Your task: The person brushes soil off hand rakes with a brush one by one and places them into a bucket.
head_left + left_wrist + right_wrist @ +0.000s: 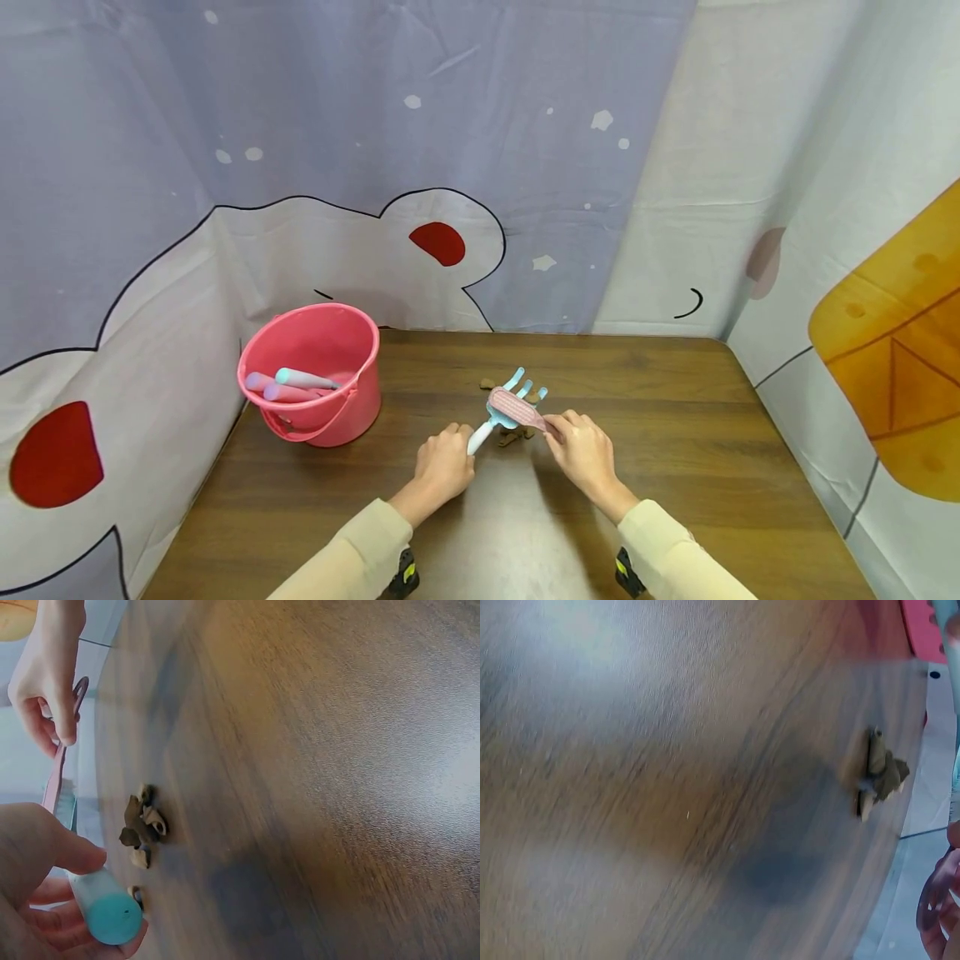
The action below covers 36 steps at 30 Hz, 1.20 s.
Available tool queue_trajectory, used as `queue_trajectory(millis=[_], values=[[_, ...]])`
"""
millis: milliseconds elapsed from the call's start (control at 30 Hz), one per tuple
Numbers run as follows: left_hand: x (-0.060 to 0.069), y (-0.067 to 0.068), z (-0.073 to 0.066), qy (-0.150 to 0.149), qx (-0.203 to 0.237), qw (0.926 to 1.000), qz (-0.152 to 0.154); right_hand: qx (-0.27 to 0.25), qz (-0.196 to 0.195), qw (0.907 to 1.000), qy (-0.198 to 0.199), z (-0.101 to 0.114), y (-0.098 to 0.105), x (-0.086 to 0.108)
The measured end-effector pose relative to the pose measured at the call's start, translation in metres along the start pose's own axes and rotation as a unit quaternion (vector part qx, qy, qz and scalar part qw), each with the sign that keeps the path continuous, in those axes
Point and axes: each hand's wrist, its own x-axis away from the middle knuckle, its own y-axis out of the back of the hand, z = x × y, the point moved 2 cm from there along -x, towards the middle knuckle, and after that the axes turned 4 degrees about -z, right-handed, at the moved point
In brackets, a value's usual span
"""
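My left hand (447,461) grips the white handle of a small light-blue toy rake (482,437), whose tines point away from me. In my right hand (583,454), fingers and thumb pinch the handle of a pink brush (514,408). The brush head lies across the rake's head, both held above the table; bristle contact is hard to tell. Below them several curled brown pieces (139,821) lie on the wood, partly covered by the tools in the head view. The left wrist view shows the handle's turquoise end (115,918) and the brush handle's loop (80,688).
A pink bucket (363,412) stands at the table's left, holding several tools with pastel handles (300,379). The wooden table (675,417) ends at a printed cloth backdrop (540,250) behind and at the sides.
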Motion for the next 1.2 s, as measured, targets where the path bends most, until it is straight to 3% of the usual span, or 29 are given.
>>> queue_trajectory(millis=[267,833,1200], values=[[0.003,0.0,0.0,-0.011,-0.004,0.9999,-0.008,0.029,-0.003,0.9996,-0.007,-0.011,0.005,-0.002],[0.0,0.001,0.003,-0.002,-0.009,0.9999,-0.006,0.047,-0.075,0.9957,0.029,-0.021,0.013,-0.008],[0.006,-0.004,0.01,-0.005,-0.018,0.9998,0.001,0.055,-0.081,0.9949,-0.023,-0.044,0.021,-0.009]])
